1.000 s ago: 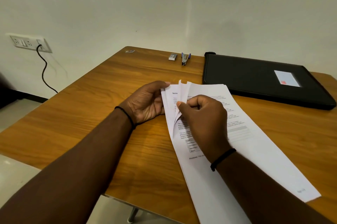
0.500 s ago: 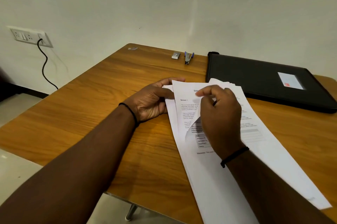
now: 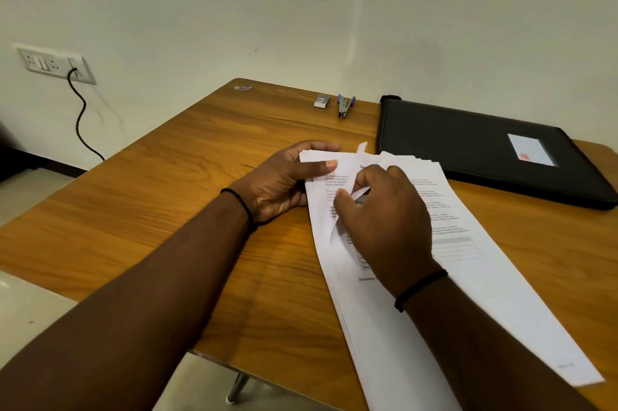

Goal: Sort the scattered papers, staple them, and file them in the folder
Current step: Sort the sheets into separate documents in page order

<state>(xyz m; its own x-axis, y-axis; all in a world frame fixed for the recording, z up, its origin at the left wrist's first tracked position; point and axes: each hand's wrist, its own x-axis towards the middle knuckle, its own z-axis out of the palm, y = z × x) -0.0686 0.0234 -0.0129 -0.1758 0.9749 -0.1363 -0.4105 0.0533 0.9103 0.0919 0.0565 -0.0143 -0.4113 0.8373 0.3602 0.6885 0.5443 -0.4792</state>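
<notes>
Right hand [image 3: 384, 220] has dropped from the top sheet to pinch an inner page of the white printed paper stack [image 3: 461, 276]; left hand [image 3: 284, 183] fingers grip its 10 o'clock corner. Sorting continues; stapling pending.

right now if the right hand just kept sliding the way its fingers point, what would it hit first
Probably the left hand. The right hand lies on the papers with its fingers aimed up and left, toward the left thumb pinching the stack's top-left corner. Depth is unclear.
</notes>
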